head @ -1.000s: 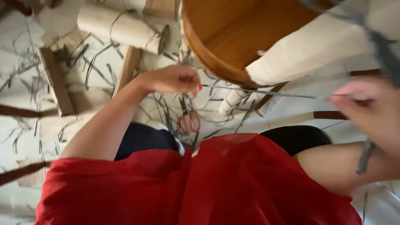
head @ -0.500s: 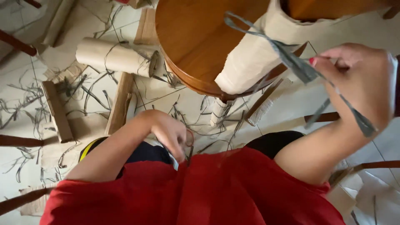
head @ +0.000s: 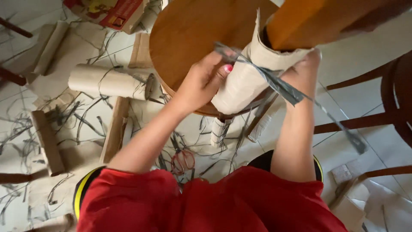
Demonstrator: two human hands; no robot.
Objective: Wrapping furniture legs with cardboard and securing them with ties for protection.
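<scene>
A round wooden stool (head: 189, 38) lies upturned before me, one leg (head: 309, 21) wrapped in brown paper (head: 244, 81). A grey plastic strip (head: 279, 86) runs around that wrapping and trails off to the lower right. My left hand (head: 204, 81) presses on the paper and pinches the strip's end near the seat. My right hand (head: 302, 73) grips the wrapped leg from the other side, over the strip. My red shirt (head: 206, 202) fills the bottom of the view.
A rolled paper tube (head: 107, 81) and wooden pieces (head: 47, 141) lie on the tiled floor among several grey strip offcuts. Red-handled scissors (head: 182, 159) rest near my knees. A red box (head: 116, 13) sits at the top; chair legs (head: 365, 120) stand at right.
My left hand rose from my lap to the wrapped leg. My right hand, which held the strip out in the air, came in against the leg with the strip now around it.
</scene>
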